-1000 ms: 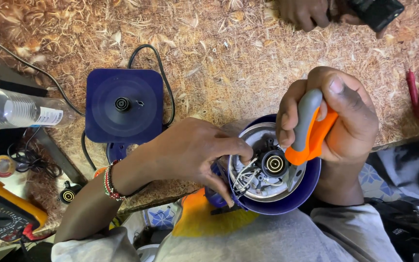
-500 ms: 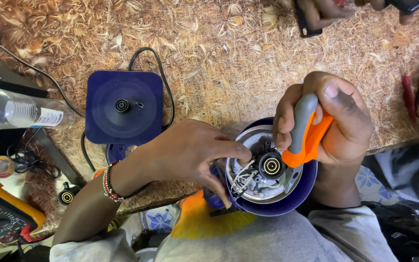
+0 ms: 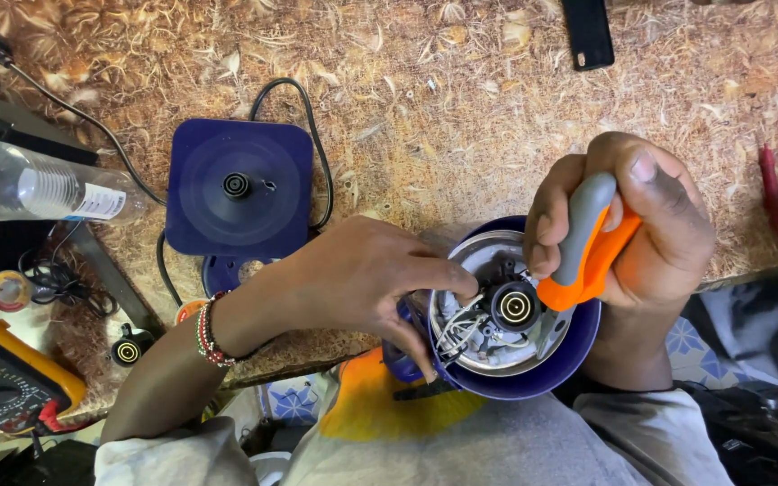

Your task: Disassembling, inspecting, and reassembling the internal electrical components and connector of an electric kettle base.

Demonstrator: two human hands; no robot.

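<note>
The open underside of the blue kettle (image 3: 506, 315) is crowded: its left half is covered by the left hand (image 3: 362, 274), and its right rim is blocked by the right hand (image 3: 623, 225) gripping the orange-and-grey screwdriver (image 3: 587, 243). Bare worktop (image 3: 461, 117) is left free behind the kettle, up to the black phone (image 3: 585, 31). Passage to the left is obstructed by the blue power base (image 3: 238, 187), its black cord (image 3: 317, 153) and the plastic bottle (image 3: 38, 187).
</note>
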